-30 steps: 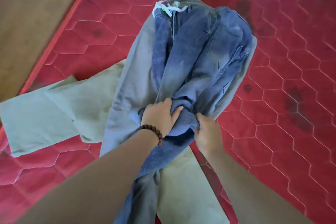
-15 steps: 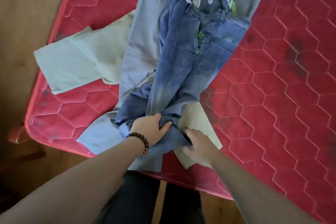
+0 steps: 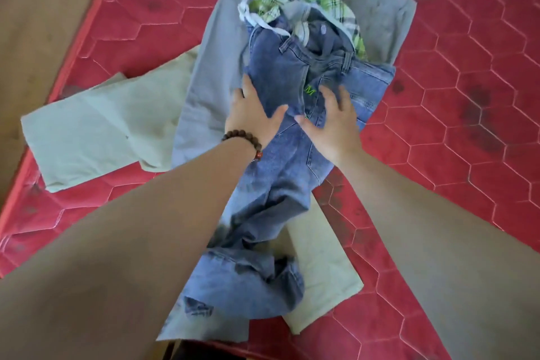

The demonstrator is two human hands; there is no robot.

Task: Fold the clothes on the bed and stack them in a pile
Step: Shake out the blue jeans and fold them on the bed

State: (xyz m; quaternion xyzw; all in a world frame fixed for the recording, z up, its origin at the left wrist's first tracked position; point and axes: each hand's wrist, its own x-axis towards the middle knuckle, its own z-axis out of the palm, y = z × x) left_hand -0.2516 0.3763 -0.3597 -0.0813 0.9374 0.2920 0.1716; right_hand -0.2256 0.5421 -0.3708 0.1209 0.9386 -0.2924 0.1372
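Observation:
Blue jeans point(image 3: 280, 178) lie lengthwise on the red mattress point(image 3: 455, 131), waist away from me, leg ends bunched near the bed's front edge. Their green-and-white plaid lining point(image 3: 304, 0) shows at the waistband. The jeans rest on grey trousers point(image 3: 210, 73), which lie over a pale green garment point(image 3: 96, 128). My left hand point(image 3: 251, 114), with a bead bracelet on the wrist, presses flat on the jeans' left hip. My right hand point(image 3: 336, 120) lies flat with spread fingers on the jeans just below the waistband. Neither hand grips cloth.
The mattress's left edge borders a brown floor point(image 3: 35, 14). A second part of the pale green garment point(image 3: 324, 278) pokes out under the jeans' legs at the front. The quilted mattress stretches bare to the right.
Both hands have let go of the jeans' leg ends and moved up to the hip area, now lying flat. The legs lie stretched toward the front edge.

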